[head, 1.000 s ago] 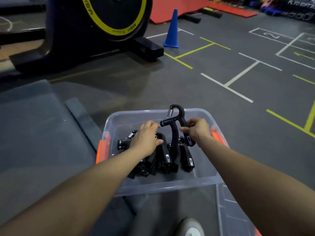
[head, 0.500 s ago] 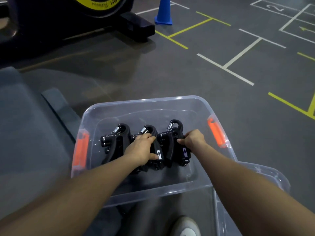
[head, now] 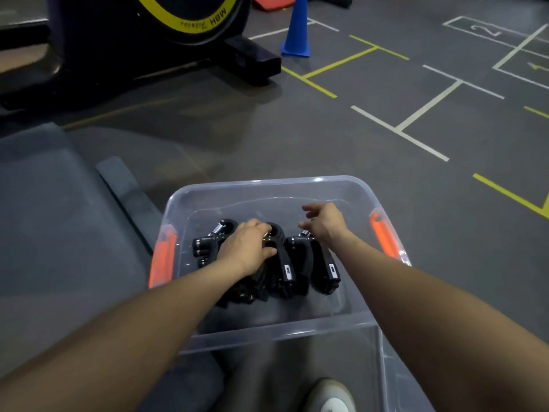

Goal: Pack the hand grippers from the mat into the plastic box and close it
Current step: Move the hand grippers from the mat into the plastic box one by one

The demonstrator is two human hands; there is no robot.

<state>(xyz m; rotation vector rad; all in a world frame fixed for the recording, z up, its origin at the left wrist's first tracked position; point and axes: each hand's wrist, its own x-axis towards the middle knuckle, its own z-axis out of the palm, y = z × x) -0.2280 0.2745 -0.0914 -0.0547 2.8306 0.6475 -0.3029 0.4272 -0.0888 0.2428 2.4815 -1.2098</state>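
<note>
A clear plastic box [head: 267, 185] with orange side latches [head: 384, 234] stands on the floor in front of me. Several black hand grippers [head: 297, 266] stand packed side by side inside it. My left hand [head: 246, 246] rests on the middle grippers, fingers curled over the top of one. My right hand [head: 325, 220] hovers just above the rightmost gripper [head: 325, 267], fingers loose and holding nothing. The box's clear lid [head: 395, 379] lies low at the right, partly under my right arm.
A dark grey mat [head: 59, 233] lies left of the box. A black exercise bike with a yellow-ringed wheel [head: 154, 31] stands behind. A blue cone [head: 297, 31] sits on the lined floor. My shoe [head: 329, 396] shows at the bottom.
My right hand has let go of the rightmost gripper, now set down in the box, and lifted away. My left hand stays on the middle grippers.
</note>
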